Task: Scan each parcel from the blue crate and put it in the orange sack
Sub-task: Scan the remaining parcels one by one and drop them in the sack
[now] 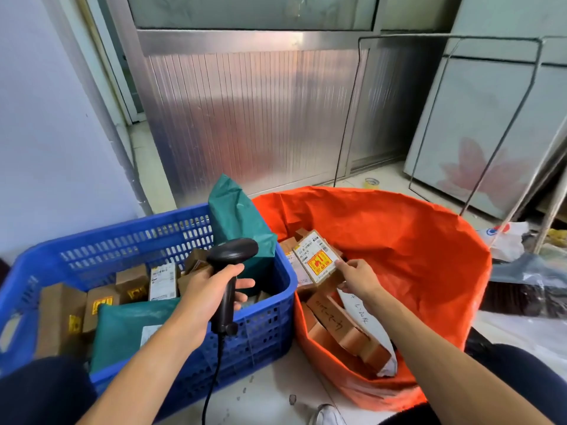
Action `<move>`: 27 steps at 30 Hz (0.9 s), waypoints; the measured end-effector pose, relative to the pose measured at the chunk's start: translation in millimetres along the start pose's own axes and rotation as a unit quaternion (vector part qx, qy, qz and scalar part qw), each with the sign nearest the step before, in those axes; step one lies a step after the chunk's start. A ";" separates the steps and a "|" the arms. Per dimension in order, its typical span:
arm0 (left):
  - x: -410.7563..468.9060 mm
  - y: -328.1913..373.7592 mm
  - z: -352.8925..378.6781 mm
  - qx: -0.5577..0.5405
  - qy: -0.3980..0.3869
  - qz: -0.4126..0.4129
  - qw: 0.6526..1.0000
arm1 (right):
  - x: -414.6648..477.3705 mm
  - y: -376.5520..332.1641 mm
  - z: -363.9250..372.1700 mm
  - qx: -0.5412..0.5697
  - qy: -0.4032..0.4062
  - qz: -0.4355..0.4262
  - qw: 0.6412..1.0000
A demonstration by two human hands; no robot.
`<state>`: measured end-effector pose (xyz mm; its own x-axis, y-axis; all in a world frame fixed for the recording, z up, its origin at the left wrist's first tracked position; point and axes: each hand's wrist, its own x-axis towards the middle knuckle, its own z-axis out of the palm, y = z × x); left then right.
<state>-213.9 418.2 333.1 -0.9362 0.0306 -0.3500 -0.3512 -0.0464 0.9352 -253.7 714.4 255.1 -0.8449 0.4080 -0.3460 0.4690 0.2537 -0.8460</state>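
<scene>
The blue crate (264, 320) stands at the left and holds several brown cardboard parcels (101, 302) and green mailer bags (125, 326). Over the crate's right side, my left hand (211, 289) grips a black barcode scanner (228, 271) by its handle; its cable hangs down. The orange sack (408, 240) stands open at the right with several boxes inside. My right hand (357, 279) holds a small cardboard parcel (317, 259) with a white and yellow-red label, inside the sack's mouth near its left wall.
A tall green mailer bag (236, 216) leans in the crate's far right corner. A ribbed metal door (251, 118) and a wire frame (445, 118) stand behind. A roll of tape (372, 182) lies on the floor. Plastic bags (515, 259) lie at the right.
</scene>
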 end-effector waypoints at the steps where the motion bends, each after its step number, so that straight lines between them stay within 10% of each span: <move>1: 0.9 1.6 -1.5 0.001 0.002 0.002 1.000 | 1.9 -6.0 4.8 0.011 -0.007 -0.016 1.000; 27: -30.7 36.2 -138.4 -0.107 0.161 0.048 0.980 | -90.7 -129.7 84.6 -0.252 -0.148 -0.303 0.907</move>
<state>-199.6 277.4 370.2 -0.9085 -0.2996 -0.2913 -0.2229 -0.2424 0.9442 -259.8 570.2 361.8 -0.9839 -0.1751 -0.0363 -0.1098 0.7515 -0.6506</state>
